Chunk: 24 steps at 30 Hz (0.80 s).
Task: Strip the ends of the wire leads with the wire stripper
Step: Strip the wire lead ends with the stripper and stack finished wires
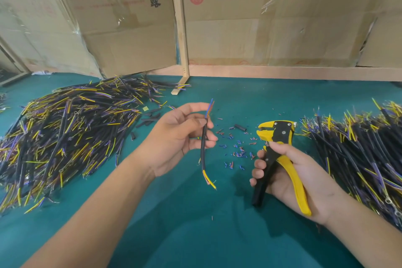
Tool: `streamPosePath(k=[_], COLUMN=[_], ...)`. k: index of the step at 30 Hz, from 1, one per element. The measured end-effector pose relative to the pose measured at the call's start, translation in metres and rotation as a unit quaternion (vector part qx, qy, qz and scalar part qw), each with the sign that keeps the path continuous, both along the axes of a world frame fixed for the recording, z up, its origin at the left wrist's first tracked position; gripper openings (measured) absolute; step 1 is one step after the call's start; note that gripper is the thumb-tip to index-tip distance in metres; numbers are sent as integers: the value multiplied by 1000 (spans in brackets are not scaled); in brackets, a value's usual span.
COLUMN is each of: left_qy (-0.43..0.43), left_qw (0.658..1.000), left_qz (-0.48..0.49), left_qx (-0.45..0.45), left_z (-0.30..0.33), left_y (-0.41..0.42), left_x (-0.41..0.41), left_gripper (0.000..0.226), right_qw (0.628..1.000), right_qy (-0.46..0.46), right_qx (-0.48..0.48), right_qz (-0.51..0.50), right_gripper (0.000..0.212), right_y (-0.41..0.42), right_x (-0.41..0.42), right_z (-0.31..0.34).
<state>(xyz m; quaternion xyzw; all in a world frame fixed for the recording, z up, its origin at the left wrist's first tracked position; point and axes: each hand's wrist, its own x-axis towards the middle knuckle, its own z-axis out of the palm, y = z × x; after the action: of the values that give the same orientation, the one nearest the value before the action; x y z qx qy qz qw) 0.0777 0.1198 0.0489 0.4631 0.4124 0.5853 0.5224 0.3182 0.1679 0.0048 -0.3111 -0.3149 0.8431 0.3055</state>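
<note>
- Step in hand: between strips. The left hand [180, 137] pinches one black cable [203, 148] upright above the green table [195, 224], coloured leads fanned at both ends.
- The right hand [289, 178] grips one yellow stripper [277, 152], jaws apart, just beside the cable.
- Next, judged: feed the upper leads into the jaws, then squeeze.
- Count: two cable heaps, left heap [65, 137] and right heap [365, 150]; insulation scraps [237, 150] too many to count.

Two bare forearms, no sleeves in view; hands [174, 137] ungloved, nails short, no rings.

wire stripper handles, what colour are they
One yellow, one black, on the yellow-and-black wire stripper gripped in the right hand; seen in the head view.
</note>
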Motion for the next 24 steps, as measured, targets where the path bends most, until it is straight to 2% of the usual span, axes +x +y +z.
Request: streamPosePath(k=[9,16,20,24], left_qy=[-59,-207,-193,-164], left_qw=[998,975,973,985], left_qz=[9,64,119,42], left_qx=[-6,-42,-52,-28], left_z=[5,2,-4,-3], left_y=[-1,4,7,3], left_x=[3,5,8,6], left_gripper=[27,33,30,30], right_qw=[1000,1000,1000,999], right_qy=[6,10,15,31], right_qx=[1,0,3,8], right_qz=[1,-2,6,32], right_gripper=[29,28,28,38], right_y=[1,6,10,12], right_x=[0,-1,-1,2], right_z=[-2,-10,-15,-18])
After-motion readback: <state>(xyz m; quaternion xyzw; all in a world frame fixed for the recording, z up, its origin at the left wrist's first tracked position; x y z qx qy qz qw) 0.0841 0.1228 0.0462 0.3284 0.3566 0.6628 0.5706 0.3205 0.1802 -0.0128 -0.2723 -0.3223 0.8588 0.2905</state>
